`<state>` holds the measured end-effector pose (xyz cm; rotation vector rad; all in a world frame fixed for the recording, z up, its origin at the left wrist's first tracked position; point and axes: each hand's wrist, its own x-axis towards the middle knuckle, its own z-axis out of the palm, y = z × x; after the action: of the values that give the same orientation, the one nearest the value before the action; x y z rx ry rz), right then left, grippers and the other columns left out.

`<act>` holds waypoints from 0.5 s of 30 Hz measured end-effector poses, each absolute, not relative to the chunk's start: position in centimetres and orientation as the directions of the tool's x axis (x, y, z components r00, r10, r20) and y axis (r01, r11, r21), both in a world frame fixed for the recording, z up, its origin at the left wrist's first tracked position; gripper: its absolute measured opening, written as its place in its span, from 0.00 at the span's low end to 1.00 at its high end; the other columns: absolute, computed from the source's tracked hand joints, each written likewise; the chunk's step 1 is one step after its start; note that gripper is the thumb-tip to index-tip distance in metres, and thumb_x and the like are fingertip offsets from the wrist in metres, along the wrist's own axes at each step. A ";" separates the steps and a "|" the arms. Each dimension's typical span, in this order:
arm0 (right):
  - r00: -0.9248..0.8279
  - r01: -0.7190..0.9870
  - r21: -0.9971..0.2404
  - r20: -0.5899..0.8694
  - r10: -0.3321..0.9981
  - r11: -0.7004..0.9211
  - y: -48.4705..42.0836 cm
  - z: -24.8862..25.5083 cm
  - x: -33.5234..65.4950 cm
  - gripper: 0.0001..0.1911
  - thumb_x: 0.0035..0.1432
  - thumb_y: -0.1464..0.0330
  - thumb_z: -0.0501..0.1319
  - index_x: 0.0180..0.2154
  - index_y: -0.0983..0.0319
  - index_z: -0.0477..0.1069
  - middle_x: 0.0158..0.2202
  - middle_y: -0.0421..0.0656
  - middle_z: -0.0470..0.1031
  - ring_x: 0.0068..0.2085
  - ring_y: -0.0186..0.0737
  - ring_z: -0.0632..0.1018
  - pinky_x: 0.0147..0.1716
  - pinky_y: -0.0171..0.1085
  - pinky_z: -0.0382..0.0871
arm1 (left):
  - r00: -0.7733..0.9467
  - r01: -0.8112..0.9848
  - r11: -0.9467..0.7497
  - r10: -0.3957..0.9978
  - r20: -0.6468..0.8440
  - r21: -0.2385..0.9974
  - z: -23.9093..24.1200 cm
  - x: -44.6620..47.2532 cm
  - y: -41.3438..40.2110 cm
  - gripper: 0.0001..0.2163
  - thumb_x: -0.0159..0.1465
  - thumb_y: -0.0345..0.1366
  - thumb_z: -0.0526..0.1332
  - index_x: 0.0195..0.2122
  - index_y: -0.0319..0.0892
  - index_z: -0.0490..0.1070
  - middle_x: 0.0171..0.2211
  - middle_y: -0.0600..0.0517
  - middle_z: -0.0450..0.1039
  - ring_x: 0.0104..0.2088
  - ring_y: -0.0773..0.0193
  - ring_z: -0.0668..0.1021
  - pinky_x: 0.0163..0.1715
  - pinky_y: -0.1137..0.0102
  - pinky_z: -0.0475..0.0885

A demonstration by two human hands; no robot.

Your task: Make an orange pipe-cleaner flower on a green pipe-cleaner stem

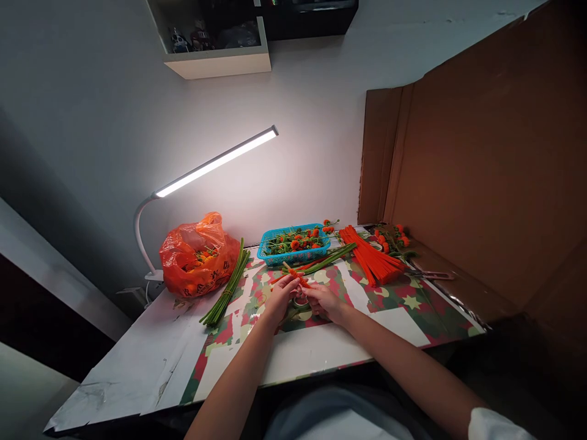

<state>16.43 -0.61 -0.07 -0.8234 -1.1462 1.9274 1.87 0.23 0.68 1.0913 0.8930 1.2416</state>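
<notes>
Over the middle of the table, my left hand (pixel 282 298) pinches a small orange piece of chenille stems (pixel 299 277), bent and bunched together. My right hand (pixel 324 302) meets it from the other side, its fingertips closed on the same piece. Under the hands lies a small round roll (pixel 301 300), partly hidden by the fingers. Just beyond them, several green stems (pixel 331 259) lie slanted on the patterned table cover. To the right is a fanned bundle of loose orange chenille stems (pixel 372 260).
A blue basket (pixel 260 253) of orange flowers stands at the back. On the left are an orange plastic bag (pixel 178 269), a tied bundle of green stems (pixel 228 293) and a lit lamp (pixel 217 160). Scissors (pixel 433 275) and orange flowers (pixel 385 247) lie right, beside a cardboard panel (pixel 481 171).
</notes>
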 end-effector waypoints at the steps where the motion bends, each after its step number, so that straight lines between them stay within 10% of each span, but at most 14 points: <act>1: -0.526 -0.267 -0.904 -0.154 0.837 -0.334 -0.6 -0.1 16.4 0.16 0.49 0.57 0.65 0.31 0.62 0.64 0.14 0.28 0.50 0.15 0.24 0.47 0.15 0.30 0.39 | 0.135 -0.258 -0.016 0.989 0.053 0.966 0.7 1.9 0.2 0.16 0.48 0.43 0.70 0.33 0.38 0.75 0.23 0.53 0.72 0.21 0.71 0.71 0.24 0.75 0.68; 15: -0.542 -0.225 -0.918 -0.161 0.825 -0.327 -0.8 0.1 16.5 0.16 0.49 0.58 0.63 0.25 0.62 0.62 0.12 0.28 0.47 0.15 0.24 0.46 0.15 0.32 0.38 | 0.024 -0.153 -0.107 0.993 0.112 0.982 1.2 2.3 -0.1 0.18 0.44 0.48 0.70 0.25 0.38 0.71 0.21 0.56 0.68 0.19 0.74 0.66 0.20 0.77 0.62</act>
<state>16.48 -0.79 0.15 -0.8403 -1.1949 1.9338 2.30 -0.11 1.23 1.1891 1.0188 1.3329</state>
